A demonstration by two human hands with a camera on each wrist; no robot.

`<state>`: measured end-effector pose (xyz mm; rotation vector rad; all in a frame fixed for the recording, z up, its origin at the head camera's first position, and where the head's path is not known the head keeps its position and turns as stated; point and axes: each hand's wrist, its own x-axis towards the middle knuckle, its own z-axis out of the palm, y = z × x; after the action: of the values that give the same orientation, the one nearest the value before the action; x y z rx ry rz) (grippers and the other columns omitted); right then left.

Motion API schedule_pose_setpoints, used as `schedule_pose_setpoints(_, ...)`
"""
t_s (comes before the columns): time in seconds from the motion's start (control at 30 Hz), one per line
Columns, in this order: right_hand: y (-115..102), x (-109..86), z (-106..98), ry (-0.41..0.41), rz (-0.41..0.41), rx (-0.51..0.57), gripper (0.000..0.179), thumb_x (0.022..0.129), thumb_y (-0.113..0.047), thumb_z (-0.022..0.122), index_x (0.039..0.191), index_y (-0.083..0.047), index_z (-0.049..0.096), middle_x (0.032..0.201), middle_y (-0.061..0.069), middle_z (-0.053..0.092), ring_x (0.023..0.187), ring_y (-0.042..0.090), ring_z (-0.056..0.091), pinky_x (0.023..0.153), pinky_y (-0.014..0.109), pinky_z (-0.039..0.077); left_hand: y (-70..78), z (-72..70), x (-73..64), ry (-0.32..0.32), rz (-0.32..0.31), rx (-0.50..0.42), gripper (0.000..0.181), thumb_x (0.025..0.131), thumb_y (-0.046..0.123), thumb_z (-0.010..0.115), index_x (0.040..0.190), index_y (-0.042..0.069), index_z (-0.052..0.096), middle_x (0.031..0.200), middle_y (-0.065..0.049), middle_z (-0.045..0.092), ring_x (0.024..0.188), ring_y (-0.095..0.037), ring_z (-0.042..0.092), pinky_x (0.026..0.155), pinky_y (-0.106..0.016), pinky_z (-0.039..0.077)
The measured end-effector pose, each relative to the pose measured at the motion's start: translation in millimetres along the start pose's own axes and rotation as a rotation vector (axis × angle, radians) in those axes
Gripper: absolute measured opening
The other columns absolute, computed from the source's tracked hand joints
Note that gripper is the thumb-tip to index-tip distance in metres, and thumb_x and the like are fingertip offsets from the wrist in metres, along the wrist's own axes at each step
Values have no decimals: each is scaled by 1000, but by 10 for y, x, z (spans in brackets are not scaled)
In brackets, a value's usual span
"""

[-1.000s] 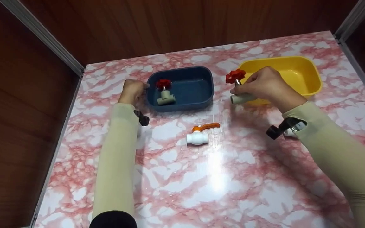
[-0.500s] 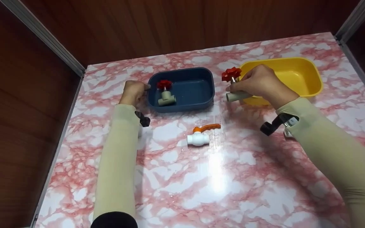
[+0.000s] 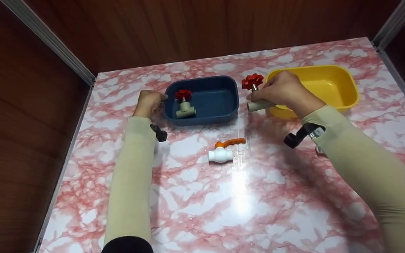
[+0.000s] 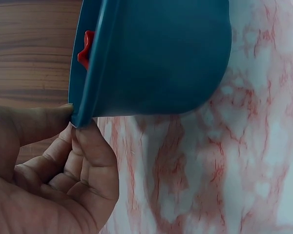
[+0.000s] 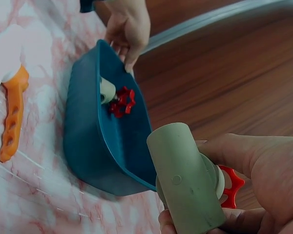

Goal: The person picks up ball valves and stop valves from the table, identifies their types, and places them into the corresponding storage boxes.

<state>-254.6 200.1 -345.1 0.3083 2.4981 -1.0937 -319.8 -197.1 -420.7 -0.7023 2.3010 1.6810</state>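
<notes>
Right fingers moved their gripped valve left, between yellow tub and the blue tub left fingers pinch.

No text, brand or number could be read; no label or sign was legible in any view.

My left arm extends forward, almost straight. At its end, my left hand makes a pinch: the thumb stands opposite the bent forefinger, and the other fingers curl toward the palm. My right arm slants forward and inward, and my right hand grips with bent fingers, knuckles upward.
</notes>
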Motion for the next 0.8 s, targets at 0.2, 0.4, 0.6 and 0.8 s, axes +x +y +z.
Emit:
schedule_pose_setpoints(0.2, -26, 26, 52, 9, -18, 1, 51, 95, -56, 94, 111, -8, 83, 112, 6, 69, 105, 23, 63, 74, 23, 57, -7, -12, 4, 8, -7, 7, 29, 111, 9, 68, 137, 0, 79, 108, -2, 71, 96, -15, 69, 85, -27, 60)
schedule_pose_setpoints(0.4, -46, 58, 87, 26, -47, 4, 47, 93, -54, 96, 102, -9, 88, 94, 0, 73, 96, 21, 64, 69, 22, 56, -32, -5, -17, 5, 34, -11, 15, 109, 5, 70, 119, 0, 80, 94, 1, 70, 86, -13, 68, 78, -26, 59)
schedule_pose_setpoints(0.6, -123, 61, 96, -3, -34, 10, 49, 96, -53, 94, 112, -8, 88, 99, 2, 78, 101, 23, 68, 74, 23, 60, -38, -7, -20, -4, 34, -16, 23, 110, 6, 69, 128, -1, 80, 98, 0, 72, 92, -15, 71, 80, -26, 60)
schedule_pose_setpoints(0.8, -6, 369, 118, -34, -66, 35, 55, 88, -61, 100, 107, -10, 90, 109, 11, 82, 104, 28, 72, 87, 33, 67, -19, -14, -9, 5, 21, 10, 24, 111, 8, 67, 130, 1, 80, 102, 0, 71, 92, -14, 68, 85, -27, 59)
